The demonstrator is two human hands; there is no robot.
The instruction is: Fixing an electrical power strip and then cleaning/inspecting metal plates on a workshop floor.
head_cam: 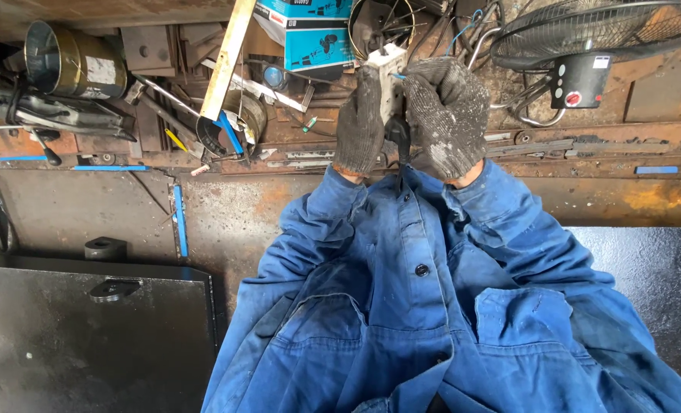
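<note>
Both of my hands wear dark grey knit gloves and are raised close together in front of my blue work jacket. My left hand [359, 122] and my right hand [449, 115] each grip a small whitish block-shaped device [387, 73] held between them. A dark part of it hangs down between the gloves, and a thin blue wire shows at its right side. Most of the device is hidden by the gloves.
A rusty workbench [279, 203] runs across the view with scrap metal, a metal can [73, 65], a wooden strip [225, 57], a blue-and-white box [306, 34] and cables. A fan [596, 34] sits top right. A black metal panel [88, 336] lies lower left.
</note>
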